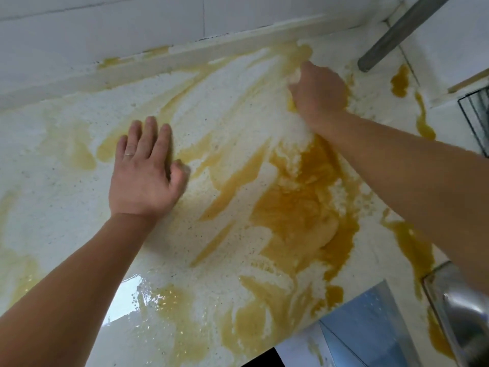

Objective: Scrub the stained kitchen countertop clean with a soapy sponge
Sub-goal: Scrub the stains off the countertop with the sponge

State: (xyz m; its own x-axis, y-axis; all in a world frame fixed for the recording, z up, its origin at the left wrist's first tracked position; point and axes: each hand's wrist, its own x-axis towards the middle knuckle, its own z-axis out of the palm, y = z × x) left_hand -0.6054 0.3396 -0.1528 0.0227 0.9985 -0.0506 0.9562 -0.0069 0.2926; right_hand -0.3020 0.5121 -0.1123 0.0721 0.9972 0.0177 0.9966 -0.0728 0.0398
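White speckled stone desk (66,181) is smeared nearly all over with thin white soap foam (232,107) and streaks of yellow-brown liquid stain (299,207). The stain is heaviest right of centre and runs down to the front edge; separate blobs sit along the right edge and in the back right corner. There is a wet glossy patch at the front edge, and stain also on the raised cream lip (185,55) along the back edge. Right hand (318,95) is near the back edge, right of centre, knuckles up, fingers curled tight round a foam-covered white sponge (295,76). Only a small pale bit of it shows at the thumb side; the rest is hidden under hand and suds. Left hand (144,178) is palm-down flat on the desk left of centre, fingers straight and close together, thumb bent with foam on it, holding nothing. It wears a thin ring (129,154). A grey metal tube (397,33) hangs over the back right corner, with a black wire rack (476,112) at the right edge. A steel sink rim (460,313) sits at the front right, and a white tiled wall (105,22) rises behind.
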